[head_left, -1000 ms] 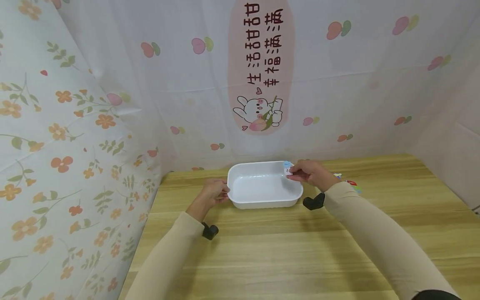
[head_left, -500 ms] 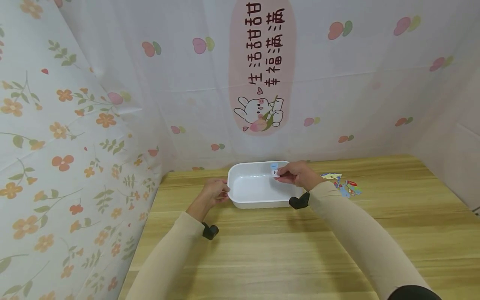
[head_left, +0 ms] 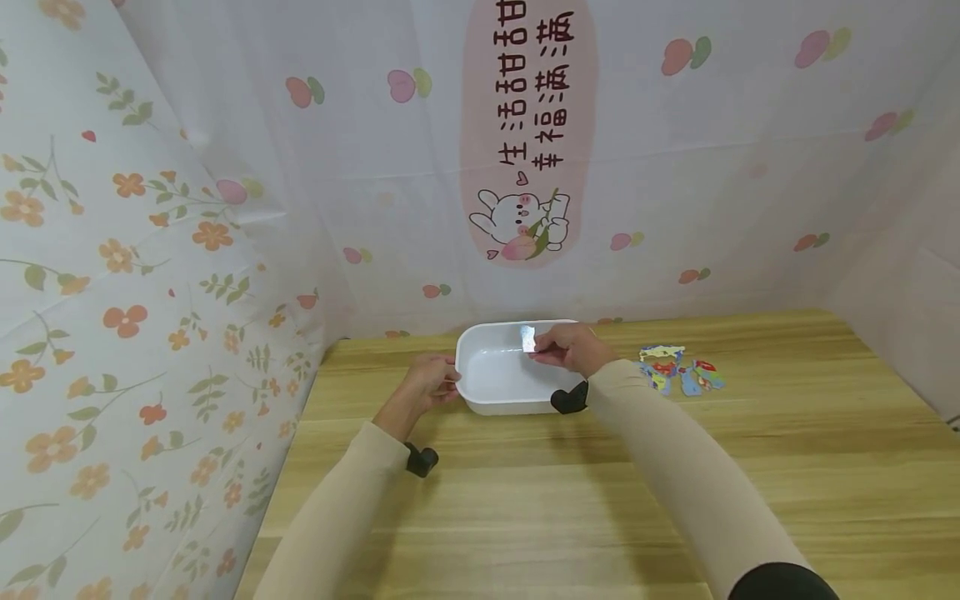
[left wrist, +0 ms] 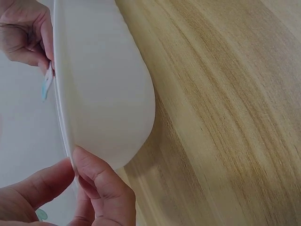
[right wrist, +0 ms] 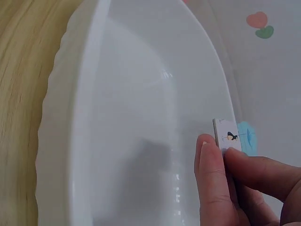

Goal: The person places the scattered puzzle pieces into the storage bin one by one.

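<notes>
A white rectangular tray with raised walls and rounded corners stands on the wooden table near the back wall. My left hand pinches its rim at the left end; thumb and forefinger sit on either side of the rim in the left wrist view. Over the tray's right part, my right hand holds a small flat white-and-light-blue piece between thumb and fingers. In the right wrist view that piece shows a small dark-and-orange print and a rounded light-blue end. The tray's right end is partly hidden by the right hand.
Several colourful flat cut-out pieces lie on the table to the right of the tray. Printed white cloth hangs behind the table and along its left side.
My right hand has moved left over the tray, carrying the small piece with it. The colourful pieces, partly covered by the right arm before, now show more fully. The left hand stays put.
</notes>
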{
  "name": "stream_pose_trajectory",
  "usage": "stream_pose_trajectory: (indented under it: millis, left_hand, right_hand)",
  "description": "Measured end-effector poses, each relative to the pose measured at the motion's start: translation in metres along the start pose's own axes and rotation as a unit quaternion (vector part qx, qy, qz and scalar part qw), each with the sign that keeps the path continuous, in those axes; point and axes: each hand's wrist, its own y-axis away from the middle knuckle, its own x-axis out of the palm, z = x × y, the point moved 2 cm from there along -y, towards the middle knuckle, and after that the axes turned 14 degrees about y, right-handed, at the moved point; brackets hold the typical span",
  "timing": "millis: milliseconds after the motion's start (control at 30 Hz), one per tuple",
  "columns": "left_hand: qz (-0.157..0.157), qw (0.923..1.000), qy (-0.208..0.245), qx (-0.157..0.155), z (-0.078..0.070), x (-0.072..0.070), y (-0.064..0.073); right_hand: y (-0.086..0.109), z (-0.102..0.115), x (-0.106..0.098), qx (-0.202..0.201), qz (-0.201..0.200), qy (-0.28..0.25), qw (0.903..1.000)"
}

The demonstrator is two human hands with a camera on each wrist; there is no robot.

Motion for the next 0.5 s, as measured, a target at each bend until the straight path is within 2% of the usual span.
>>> stream_pose_trajectory:
  millis: [167,500]
  left_hand:
    - [0.000,1.0000,-0.004,0.002,-0.001,-0.001,0.002]
    - [0.004,1.0000,-0.005,0.000,-0.005,0.001,0.006]
  right_hand:
    - [-0.003,-0.003,0.009,0.010,-0.006,0.002,0.9999]
    - [-0.022,-0.014,0.020,0.037,-0.042,0.015,0.9983]
